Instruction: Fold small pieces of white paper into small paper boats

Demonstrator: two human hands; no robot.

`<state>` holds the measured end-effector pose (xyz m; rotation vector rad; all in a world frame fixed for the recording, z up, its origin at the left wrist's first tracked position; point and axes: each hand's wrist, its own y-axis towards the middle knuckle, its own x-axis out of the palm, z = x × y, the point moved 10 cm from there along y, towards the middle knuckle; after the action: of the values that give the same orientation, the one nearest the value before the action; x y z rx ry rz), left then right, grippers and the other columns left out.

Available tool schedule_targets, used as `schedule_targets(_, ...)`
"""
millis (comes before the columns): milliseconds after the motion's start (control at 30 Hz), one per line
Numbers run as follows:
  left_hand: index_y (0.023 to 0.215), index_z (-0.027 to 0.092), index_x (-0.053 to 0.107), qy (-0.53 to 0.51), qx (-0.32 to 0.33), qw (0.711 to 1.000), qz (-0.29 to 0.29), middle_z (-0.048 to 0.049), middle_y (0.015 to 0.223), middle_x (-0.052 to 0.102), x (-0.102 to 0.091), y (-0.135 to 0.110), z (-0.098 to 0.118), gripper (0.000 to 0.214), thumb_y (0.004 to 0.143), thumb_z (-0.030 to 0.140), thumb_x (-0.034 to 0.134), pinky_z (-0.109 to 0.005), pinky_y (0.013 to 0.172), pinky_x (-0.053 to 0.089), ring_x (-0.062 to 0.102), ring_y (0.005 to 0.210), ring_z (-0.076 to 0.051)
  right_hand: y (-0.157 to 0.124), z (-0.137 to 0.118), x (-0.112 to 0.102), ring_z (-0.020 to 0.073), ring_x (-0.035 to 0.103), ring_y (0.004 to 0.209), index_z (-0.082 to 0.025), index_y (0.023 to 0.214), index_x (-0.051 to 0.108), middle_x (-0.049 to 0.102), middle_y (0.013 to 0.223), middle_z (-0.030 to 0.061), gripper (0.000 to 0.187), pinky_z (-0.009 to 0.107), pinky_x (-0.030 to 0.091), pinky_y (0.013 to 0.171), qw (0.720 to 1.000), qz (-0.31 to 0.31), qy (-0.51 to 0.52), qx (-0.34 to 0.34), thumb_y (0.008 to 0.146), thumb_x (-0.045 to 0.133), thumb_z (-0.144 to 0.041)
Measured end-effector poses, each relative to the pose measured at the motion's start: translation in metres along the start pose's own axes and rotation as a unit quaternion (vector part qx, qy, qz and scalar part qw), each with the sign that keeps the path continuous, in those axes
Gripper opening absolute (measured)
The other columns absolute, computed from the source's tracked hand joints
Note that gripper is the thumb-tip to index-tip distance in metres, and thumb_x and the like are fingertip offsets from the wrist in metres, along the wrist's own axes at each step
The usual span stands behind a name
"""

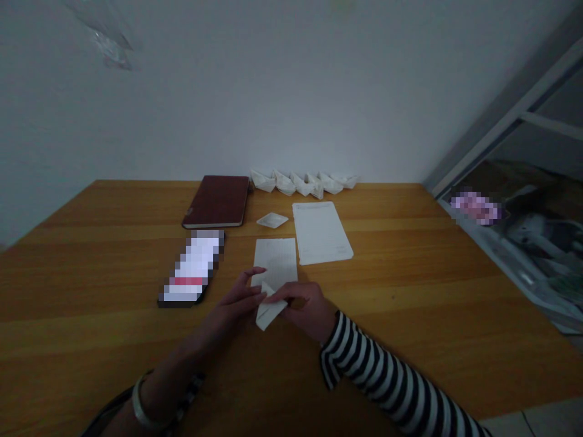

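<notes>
A small folded piece of white paper (269, 314) is held between my two hands, low over the near middle of the table. My left hand (241, 297) pinches it from the left, with the index finger raised a little over a lined sheet (276, 255). From the right, my right hand (310, 306) grips its other edge between thumb and fingers. That lined sheet lies flat just beyond the hands. Farther back sits a folded paper boat (272, 220), and to its right a larger blank sheet (322, 233).
Several paper boats (298, 183) stand in a row along the wall. A dark red notebook (217, 201) lies at the back left, with a phone (194, 267) in front of it. A framed opening (523, 243) with blurred items borders the table's right side.
</notes>
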<state>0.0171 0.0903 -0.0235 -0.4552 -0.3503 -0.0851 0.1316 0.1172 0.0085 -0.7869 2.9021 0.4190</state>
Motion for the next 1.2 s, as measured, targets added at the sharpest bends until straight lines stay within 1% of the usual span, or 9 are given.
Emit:
schedule_targets(133,0.133,0.031,0.040,0.039,0.081,0.996,0.007,0.0021,0.083,0.066,0.001,0.004,0.011,0.055,0.085,0.031,0.069,-0.024,0.064,0.050,0.064,0.070,-0.014,-0.006,-0.006,-0.015,0.0187,0.073,0.081,-0.023,0.095,0.077,0.078,0.090,0.0045,0.026,0.031,0.056,0.078,0.993,0.076,-0.086,-0.037,0.077,0.064,-0.009)
schedule_targets(233,0.119,0.028,0.061,0.129,0.181,0.975,-0.029,-0.0021,0.098,0.068,0.009,0.000,0.025,0.044,0.078,0.025,0.076,-0.027,0.079,0.051,0.065,0.089,-0.018,-0.012,-0.013,-0.026,0.0198,0.075,0.080,-0.023,0.092,0.076,0.079,0.088,0.0044,0.022,0.032,0.058,0.077,0.979,0.134,-0.136,-0.066,0.078,0.063,-0.010)
schedule_targets(333,0.103,0.025,0.074,0.237,0.280,0.930,-0.034,-0.0057,0.106,0.069,0.016,-0.012,0.039,0.042,0.063,0.020,0.087,-0.032,0.092,0.049,0.063,0.104,-0.023,-0.018,-0.023,-0.034,0.0204,0.076,0.078,-0.023,0.089,0.077,0.079,0.086,0.0044,0.020,0.032,0.060,0.074,0.968,0.178,-0.150,-0.088,0.080,0.063,-0.010)
schedule_targets(400,0.100,0.026,0.076,0.283,0.314,0.906,0.001,-0.0067,0.104,0.071,0.015,-0.018,0.047,0.036,0.065,0.022,0.084,-0.035,0.090,0.052,0.065,0.100,-0.024,-0.020,-0.028,-0.037,0.0209,0.076,0.080,-0.024,0.091,0.077,0.080,0.088,0.0036,0.023,0.033,0.061,0.075,0.965,0.193,-0.152,-0.090,0.080,0.063,-0.010)
schedule_targets(500,0.088,0.024,0.079,0.312,0.326,0.890,0.060,-0.0073,0.095,0.074,0.008,-0.024,0.054,0.013,0.080,0.024,0.070,-0.033,0.081,0.054,0.068,0.090,-0.022,-0.021,-0.031,-0.033,0.0206,0.076,0.084,-0.025,0.095,0.077,0.079,0.092,0.0028,0.026,0.033,0.061,0.077,0.970,0.174,-0.135,-0.099,0.081,0.063,-0.009)
schedule_targets(600,0.079,0.024,0.079,0.295,0.340,0.888,0.100,-0.0062,0.087,0.076,0.001,-0.028,0.059,0.014,0.082,0.021,0.066,-0.030,0.073,0.055,0.070,0.081,-0.020,-0.021,-0.028,-0.032,0.0197,0.076,0.080,-0.026,0.092,0.078,0.080,0.090,0.0017,0.021,0.032,0.062,0.075,0.976,0.167,-0.104,-0.091,0.082,0.066,-0.012)
schedule_targets(933,0.076,0.024,0.080,0.243,0.287,0.916,0.141,-0.0054,0.084,0.078,-0.012,-0.021,0.046,0.007,0.072,0.021,0.075,-0.032,0.075,0.058,0.072,0.079,-0.022,-0.022,-0.012,-0.035,0.0198,0.074,0.071,-0.024,0.079,0.076,0.078,0.078,0.0036,0.001,0.032,0.060,0.067,0.979,0.196,-0.041,-0.023,0.078,0.075,-0.024)
schedule_targets(1067,0.078,0.023,0.080,0.185,0.225,0.937,0.193,-0.0038,0.078,0.079,-0.020,-0.016,0.034,0.011,0.068,0.026,0.080,-0.031,0.072,0.058,0.072,0.075,-0.022,-0.024,0.011,-0.035,0.0190,0.071,0.065,-0.021,0.074,0.073,0.076,0.070,0.0033,0.011,0.030,0.057,0.061,0.974,0.221,0.004,0.048,0.078,0.076,-0.031)
schedule_targets(1200,0.077,0.019,0.080,0.107,0.142,0.963,0.203,-0.0042,0.074,0.078,-0.025,-0.007,0.013,0.015,0.066,0.030,0.082,-0.030,0.072,0.058,0.072,0.072,-0.021,-0.022,0.026,-0.029,0.0173,0.069,0.065,-0.020,0.074,0.071,0.074,0.071,0.0025,0.016,0.029,0.055,0.063,0.970,0.221,0.050,0.089,0.078,0.076,-0.034)
